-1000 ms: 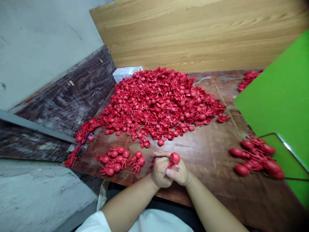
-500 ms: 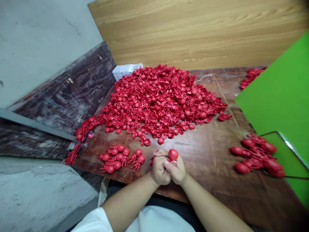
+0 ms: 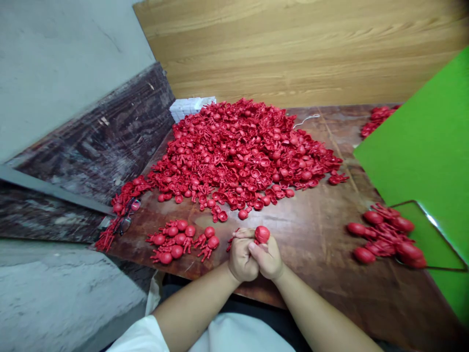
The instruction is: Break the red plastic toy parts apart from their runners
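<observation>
My left hand (image 3: 241, 256) and my right hand (image 3: 269, 260) are pressed together at the near edge of the brown wooden table (image 3: 315, 234), both closed around one red plastic toy piece (image 3: 261, 234) whose round head pokes out above the fingers. Red legs of the piece show at the left of my left fist. A small group of similar red figures (image 3: 181, 242) lies just left of my hands. A big heap of red plastic parts (image 3: 242, 156) fills the table's middle and far side.
More red pieces (image 3: 386, 237) lie at the right by a green board (image 3: 425, 151) and a metal-rimmed tray (image 3: 436, 230). Another red cluster (image 3: 377, 120) sits far right. Glasses (image 3: 126, 220) lie at the left edge. A white stack (image 3: 190, 106) stands behind the heap.
My clasped hands have drawn slightly away from me and up in the picture with the red piece; the grip looks the same. The view shifted a little.
</observation>
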`<action>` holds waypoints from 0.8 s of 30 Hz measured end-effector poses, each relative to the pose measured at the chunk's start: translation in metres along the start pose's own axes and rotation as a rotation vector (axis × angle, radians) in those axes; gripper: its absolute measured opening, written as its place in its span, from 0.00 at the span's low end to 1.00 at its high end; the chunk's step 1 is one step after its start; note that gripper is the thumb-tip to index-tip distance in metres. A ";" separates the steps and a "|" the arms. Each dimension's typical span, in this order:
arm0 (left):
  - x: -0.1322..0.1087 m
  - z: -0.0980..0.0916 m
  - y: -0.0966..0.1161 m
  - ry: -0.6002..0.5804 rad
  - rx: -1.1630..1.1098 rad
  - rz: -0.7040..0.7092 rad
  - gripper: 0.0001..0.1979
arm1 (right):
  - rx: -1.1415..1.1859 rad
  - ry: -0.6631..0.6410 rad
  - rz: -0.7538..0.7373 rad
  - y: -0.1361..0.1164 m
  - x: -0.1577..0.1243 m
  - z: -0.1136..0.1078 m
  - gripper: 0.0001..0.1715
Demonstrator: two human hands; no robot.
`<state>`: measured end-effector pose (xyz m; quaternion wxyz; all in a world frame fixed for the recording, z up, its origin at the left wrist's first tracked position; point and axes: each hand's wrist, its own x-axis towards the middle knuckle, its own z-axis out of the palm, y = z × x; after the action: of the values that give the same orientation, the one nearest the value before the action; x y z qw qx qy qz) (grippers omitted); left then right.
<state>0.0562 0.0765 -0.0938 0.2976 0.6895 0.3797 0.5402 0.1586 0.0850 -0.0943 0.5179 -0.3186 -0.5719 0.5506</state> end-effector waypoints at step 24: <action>0.009 -0.010 0.027 -0.036 0.344 0.098 0.14 | 0.452 -0.221 0.135 -0.018 0.004 -0.017 0.38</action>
<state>0.0534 0.0698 -0.0650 0.1551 0.7574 0.4273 0.4687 0.1776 0.0904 -0.0782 0.4725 -0.1700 -0.4649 0.7292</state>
